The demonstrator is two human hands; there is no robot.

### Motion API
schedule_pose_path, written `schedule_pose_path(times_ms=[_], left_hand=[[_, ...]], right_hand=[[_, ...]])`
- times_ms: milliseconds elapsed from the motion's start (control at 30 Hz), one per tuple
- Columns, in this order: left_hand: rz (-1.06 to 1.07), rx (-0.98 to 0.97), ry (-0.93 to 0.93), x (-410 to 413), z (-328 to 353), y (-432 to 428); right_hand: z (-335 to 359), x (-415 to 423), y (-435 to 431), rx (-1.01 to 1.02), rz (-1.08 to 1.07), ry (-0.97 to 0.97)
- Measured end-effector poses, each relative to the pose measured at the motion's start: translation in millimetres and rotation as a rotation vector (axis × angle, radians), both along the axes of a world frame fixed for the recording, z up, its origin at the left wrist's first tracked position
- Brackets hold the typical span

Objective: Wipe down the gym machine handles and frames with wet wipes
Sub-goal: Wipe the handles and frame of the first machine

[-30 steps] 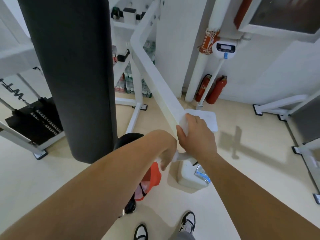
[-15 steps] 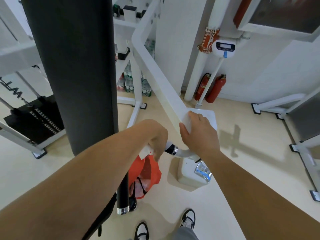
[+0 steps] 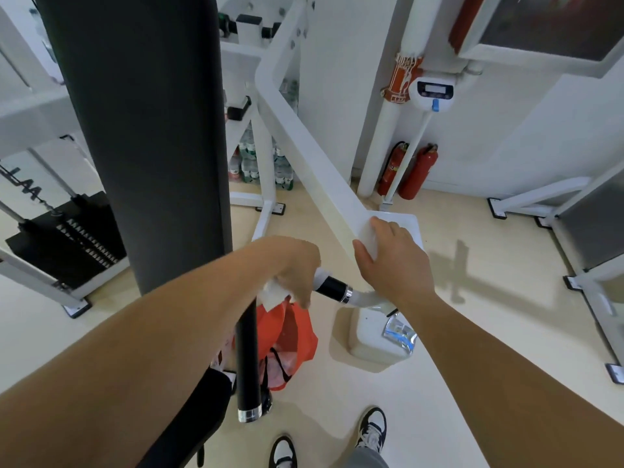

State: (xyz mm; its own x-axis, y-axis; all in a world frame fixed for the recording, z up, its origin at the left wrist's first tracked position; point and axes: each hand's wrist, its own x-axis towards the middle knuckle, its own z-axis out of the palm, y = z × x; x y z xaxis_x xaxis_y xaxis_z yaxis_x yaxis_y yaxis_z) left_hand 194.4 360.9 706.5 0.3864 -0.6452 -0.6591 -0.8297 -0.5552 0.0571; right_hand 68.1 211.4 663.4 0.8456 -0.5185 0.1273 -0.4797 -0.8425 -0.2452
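Note:
A white machine arm point(image 3: 314, 167) slopes down from the upper middle to a curved tube ending in a black handle grip point(image 3: 332, 288). My left hand point(image 3: 297, 270) is closed around that grip with a white wet wipe point(image 3: 275, 293) wrapped under its fingers. My right hand point(image 3: 393, 260) grips the lower end of the white arm, thumb on the near side, fingers over the top. A second black handle point(image 3: 248, 363) hangs straight down below my left forearm.
A tall black pad point(image 3: 145, 130) fills the left. A weight stack point(image 3: 67, 241) stands far left. On the floor lie an orange bag point(image 3: 297, 339) and a white wipes pack point(image 3: 378, 336). Two red fire extinguishers point(image 3: 410, 170) and a scale point(image 3: 434, 91) stand by the wall.
My left hand has slid left along the handle with the wipe, uncovering the black grip and its chrome ring. My right hand has stayed on the white arm.

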Motion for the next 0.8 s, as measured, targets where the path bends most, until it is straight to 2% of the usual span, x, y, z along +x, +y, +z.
schedule_pose_path(times_ms=[33,100,133,233,300,367,433,533,567,600,633,733,800], left_hand=[[0.014,0.016,0.064,4,1,-1],[0.023,-0.015,0.032,0,1,3],[0.009,-0.075,-0.074,-7,-5,9],[-0.159,-0.348,-0.661,-37,-34,43],[-0.165,-0.512,-0.850,-46,-42,58],[-0.067,-0.415,-0.663,-42,-28,49],[0.051,-0.225,-0.387,-28,-11,31],[0.092,-0.115,0.003,-1,5,18],[0.124,-0.105,0.063,2,7,20],[0.147,-0.119,0.057,0,8,23],[0.145,-0.147,-0.026,-7,9,27],[0.099,-0.338,-0.510,-41,-11,49],[0.104,-0.484,-0.653,-55,-29,68]], right_hand=[[1,1,0,0.002,-0.002,0.004],[2,1,1,0.006,0.004,0.008],[1,1,1,0.000,0.009,0.004],[2,0,2,-0.040,0.016,-0.010],[1,0,3,-0.081,0.014,-0.022],[-1,1,3,-0.143,0.014,-0.029],[-4,0,3,-0.205,0.021,-0.048],[-6,0,3,-0.293,0.049,-0.107],[-5,0,4,-0.318,0.063,-0.124],[-6,-1,5,-0.350,0.083,-0.129],[-6,-2,5,-0.376,0.106,-0.121],[-11,-11,10,-0.305,0.118,-0.091],[-15,-17,16,-0.194,0.075,-0.086]])
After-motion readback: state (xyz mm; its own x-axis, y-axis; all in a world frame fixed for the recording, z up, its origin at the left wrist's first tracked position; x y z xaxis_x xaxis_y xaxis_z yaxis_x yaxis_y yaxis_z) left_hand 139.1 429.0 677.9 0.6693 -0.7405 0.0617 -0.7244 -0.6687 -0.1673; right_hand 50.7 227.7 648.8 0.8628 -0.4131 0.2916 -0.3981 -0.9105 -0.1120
